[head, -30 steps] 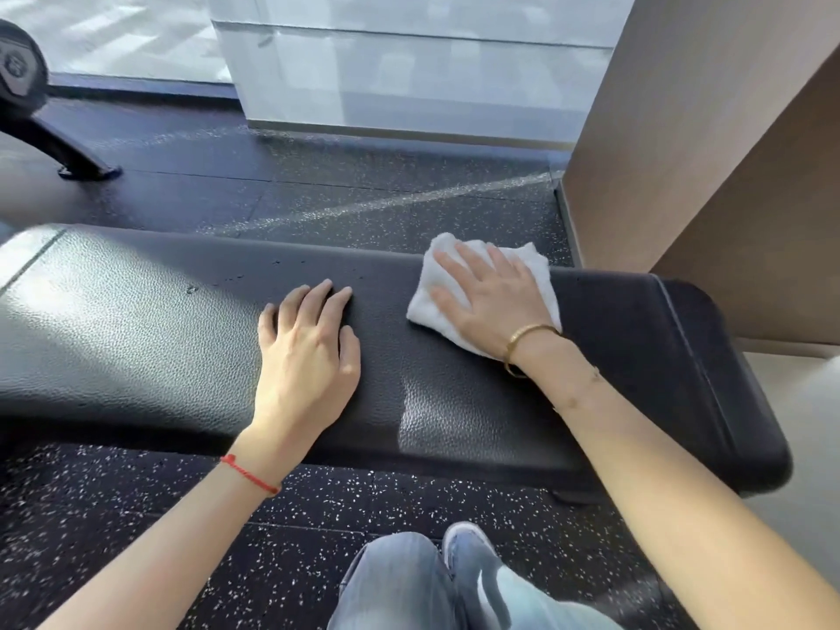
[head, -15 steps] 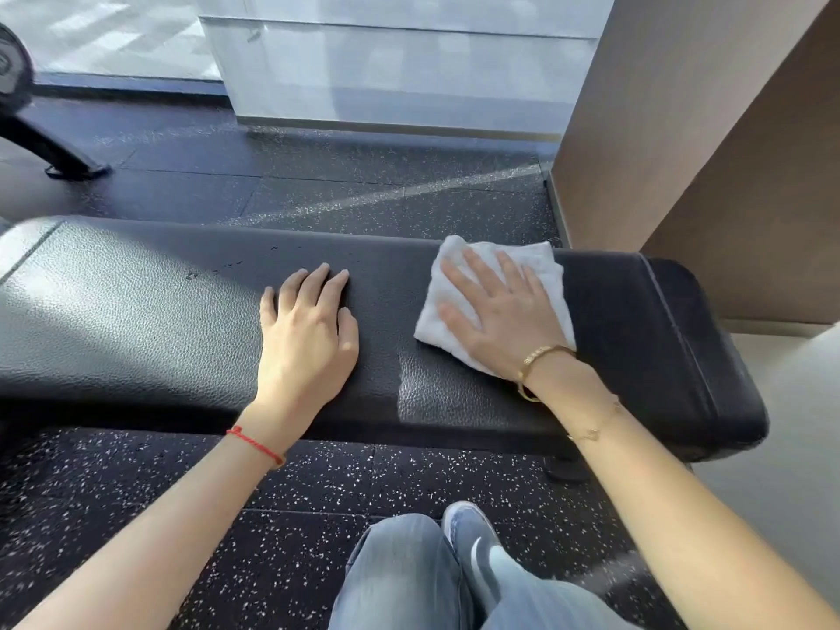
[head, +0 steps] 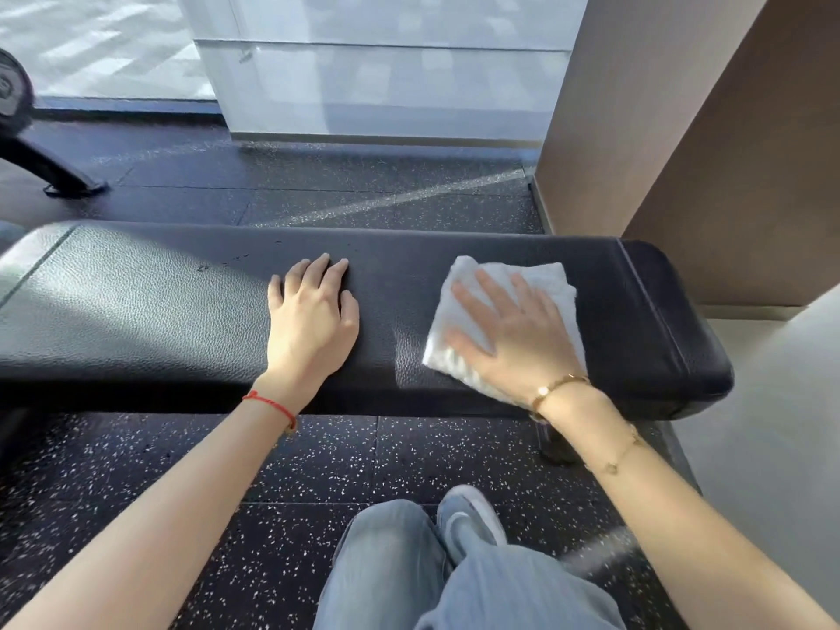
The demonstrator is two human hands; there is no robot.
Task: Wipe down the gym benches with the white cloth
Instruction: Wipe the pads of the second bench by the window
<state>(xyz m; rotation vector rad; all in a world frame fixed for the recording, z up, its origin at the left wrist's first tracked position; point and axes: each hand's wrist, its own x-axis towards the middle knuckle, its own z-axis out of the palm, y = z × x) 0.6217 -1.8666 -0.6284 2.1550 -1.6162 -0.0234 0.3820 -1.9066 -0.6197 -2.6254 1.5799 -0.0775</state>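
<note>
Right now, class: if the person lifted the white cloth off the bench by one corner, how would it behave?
The white cloth would probably droop, since it lies folded and soft under the flat right hand. It looks light. On the smooth bench it likely slides easily.

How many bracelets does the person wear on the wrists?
3: a red string on the left wrist, a gold bangle and a thin gold chain on the right.

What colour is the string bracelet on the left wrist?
Red; the string bracelet shows clearly in the head view, just behind the left hand.
</note>
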